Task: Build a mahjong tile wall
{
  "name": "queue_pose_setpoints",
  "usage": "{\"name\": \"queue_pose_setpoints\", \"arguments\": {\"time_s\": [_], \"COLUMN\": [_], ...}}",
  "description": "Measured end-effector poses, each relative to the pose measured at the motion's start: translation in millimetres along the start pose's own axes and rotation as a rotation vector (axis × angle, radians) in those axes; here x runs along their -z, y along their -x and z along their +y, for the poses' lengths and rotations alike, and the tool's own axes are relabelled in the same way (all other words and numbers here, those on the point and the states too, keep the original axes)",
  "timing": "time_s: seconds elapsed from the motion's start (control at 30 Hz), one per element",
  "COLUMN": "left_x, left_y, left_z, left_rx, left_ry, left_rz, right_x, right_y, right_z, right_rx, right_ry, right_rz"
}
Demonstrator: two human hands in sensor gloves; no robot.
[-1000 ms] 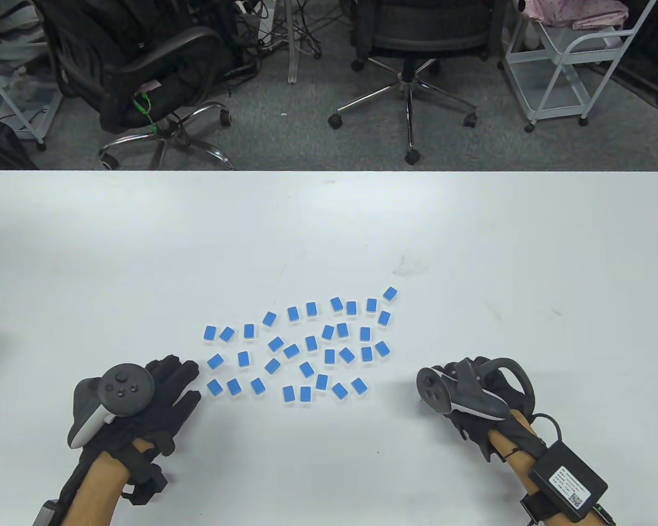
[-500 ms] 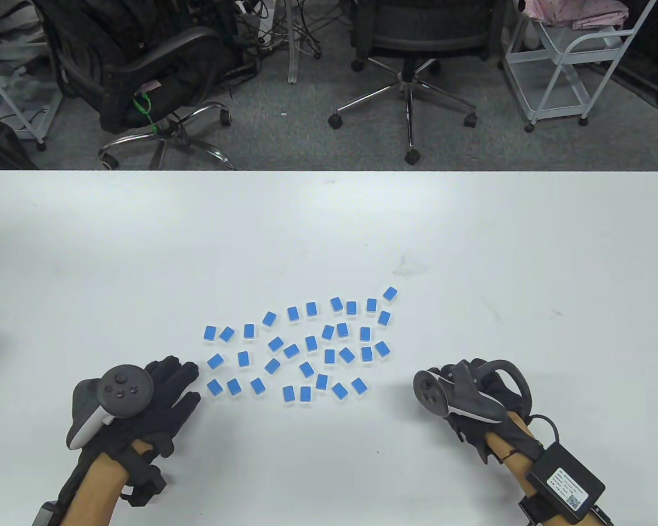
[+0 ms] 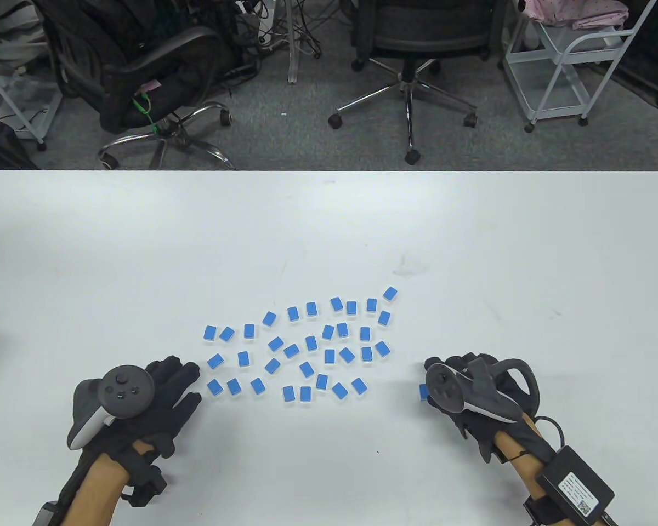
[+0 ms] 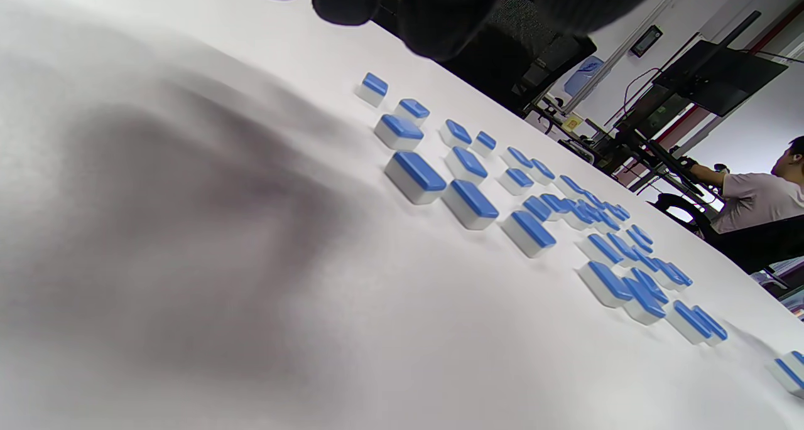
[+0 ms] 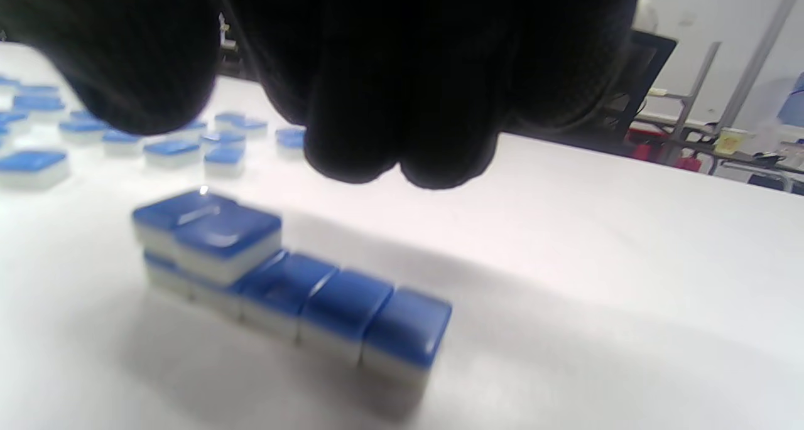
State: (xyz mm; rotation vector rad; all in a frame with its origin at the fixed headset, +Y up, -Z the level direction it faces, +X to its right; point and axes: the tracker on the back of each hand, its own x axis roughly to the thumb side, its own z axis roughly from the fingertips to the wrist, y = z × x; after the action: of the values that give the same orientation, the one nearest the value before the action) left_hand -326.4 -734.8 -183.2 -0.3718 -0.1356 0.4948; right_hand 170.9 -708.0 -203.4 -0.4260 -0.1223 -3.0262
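Blue-backed tiles (image 3: 307,350) lie scattered on the white table (image 3: 329,230); a short wall (image 5: 295,279) has begun under the right hand (image 3: 471,389).

They look small, hard and glossy, likely slippery, best pinched by the long sides. The left hand (image 3: 159,394) rests flat, fingers straight; the right hand hovers just over the wall, apparently holding nothing, though its fingers are blurred.

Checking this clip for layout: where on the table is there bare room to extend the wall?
Bare white tabletop lies beyond the scattered blue-backed mahjong tiles, to their far left and right, and along the near edge between the left hand and right hand. The scatter is crowded; the started wall sits under the right hand.
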Motion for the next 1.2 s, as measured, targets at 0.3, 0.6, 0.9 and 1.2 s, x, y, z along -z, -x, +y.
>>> {"name": "queue_pose_setpoints", "arguments": {"time_s": [0.3,0.6,0.9,1.2], "left_x": [0.4,0.4,2.7,1.0], "left_y": [-2.0,-1.8,-2.9,-2.3], "left_z": [-0.2,0.4,1.8,1.4], "left_rx": [0.009,0.013,0.016,0.012], "left_ry": [-0.003,-0.008,-0.013,-0.013], "left_rz": [-0.019,-0.027,-0.035,-0.029], "right_x": [45.2,98.3,97.4,51.4], "right_y": [-58.2,-114.9,-96.3,-15.7], "right_z": [-21.7,10.1,19.1,-12.9], "right_rx": [-0.261,-0.462,-0.455,-0.17], "right_ry": [-0.002,-0.128,-0.176,-0.109], "right_rz": [0.002,0.008,0.03,0.117]}}
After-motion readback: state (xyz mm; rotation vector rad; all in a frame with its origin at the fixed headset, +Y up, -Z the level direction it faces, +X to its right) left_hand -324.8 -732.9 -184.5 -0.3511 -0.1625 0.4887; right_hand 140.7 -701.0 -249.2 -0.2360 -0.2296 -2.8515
